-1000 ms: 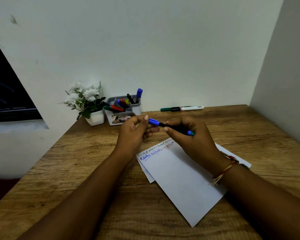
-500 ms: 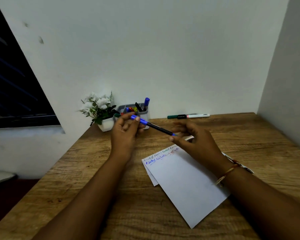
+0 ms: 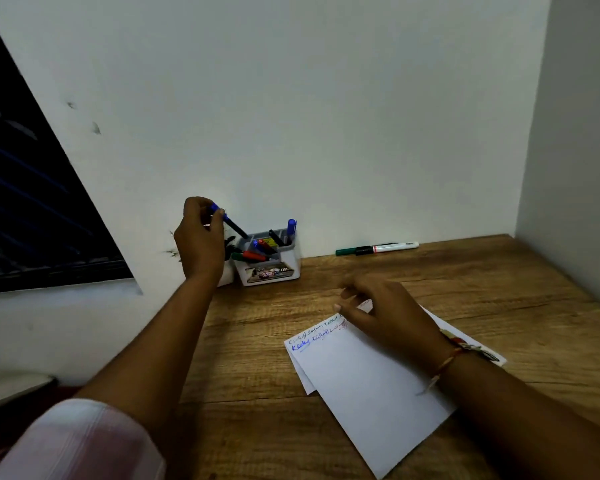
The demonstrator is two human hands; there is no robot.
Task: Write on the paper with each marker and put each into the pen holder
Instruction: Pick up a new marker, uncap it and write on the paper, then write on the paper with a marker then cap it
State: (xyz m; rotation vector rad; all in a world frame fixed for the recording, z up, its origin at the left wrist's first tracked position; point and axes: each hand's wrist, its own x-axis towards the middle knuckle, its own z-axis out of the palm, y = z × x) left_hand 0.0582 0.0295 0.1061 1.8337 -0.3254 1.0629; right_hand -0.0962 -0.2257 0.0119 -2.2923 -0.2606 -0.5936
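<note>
Head view, first question: where is the blue marker (image 3: 232, 224) relative to the pen holder (image 3: 271, 273)?

"Left of centre in the frame. The left hand (image 3: 200, 239) pinches it at the blue end. Its long axis slants from upper left down to lower right, and the dark end is at the holder's left rim."

"So which way does the holder lie from that hand?"

"Just to the right and a little lower. The left hand is clearly nearer. I'd say the marker needs to be tipped steeper so it drops in among those already inside."

"And the right hand (image 3: 387, 315)?"

"Loosely curled and holding nothing, over the top edge of the paper (image 3: 371, 386) at lower right. One green-and-white marker (image 3: 378, 249) lies on the bench (image 3: 482, 282) by the wall, nearer that hand."
</note>
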